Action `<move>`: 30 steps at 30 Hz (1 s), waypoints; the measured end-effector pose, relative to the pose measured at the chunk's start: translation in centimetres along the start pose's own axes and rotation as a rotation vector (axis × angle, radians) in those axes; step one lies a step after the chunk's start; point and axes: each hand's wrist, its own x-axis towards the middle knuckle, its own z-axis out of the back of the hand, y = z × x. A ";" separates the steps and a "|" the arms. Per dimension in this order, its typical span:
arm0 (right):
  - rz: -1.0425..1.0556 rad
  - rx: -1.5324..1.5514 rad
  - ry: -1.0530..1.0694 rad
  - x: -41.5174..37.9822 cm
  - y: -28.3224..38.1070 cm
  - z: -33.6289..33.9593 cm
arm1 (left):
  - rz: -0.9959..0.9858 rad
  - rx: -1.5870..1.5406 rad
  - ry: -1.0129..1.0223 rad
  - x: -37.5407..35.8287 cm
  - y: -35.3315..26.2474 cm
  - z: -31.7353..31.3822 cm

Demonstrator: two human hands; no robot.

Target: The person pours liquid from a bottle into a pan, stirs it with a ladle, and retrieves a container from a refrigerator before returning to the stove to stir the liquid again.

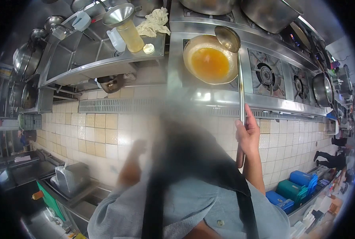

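Note:
My right hand [248, 134] is wrapped around the long handle of a metal ladle [227, 38]. The ladle's bowl hangs over the right rim of a wok [192, 73], which sits on the stove and holds an orange-brown liquid [210, 63]. Down at my left side, my left hand [138, 148] hangs over the tiled floor, touching nothing that I can see. A blurred patch covers part of it, so its fingers cannot be made out.
Bare gas burners [266, 75] lie right of the wok, with large pots [271, 16] behind. On the left counter, a funnel [119, 14] sits atop a yellowish container [130, 38], near a crumpled cloth [157, 22] and a sink [94, 49]. Another person's legs [330, 158] show far right.

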 end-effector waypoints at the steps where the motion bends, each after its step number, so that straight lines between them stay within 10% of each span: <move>1: 0.002 -0.002 0.003 0.0 0.0 -0.1 | 0.012 -0.002 0.011 0.1 0.2 0.2; 30: -0.096 -0.021 0.007 -0.2 -2.6 -0.1 | -0.058 -0.046 0.024 0.7 -0.6 -0.5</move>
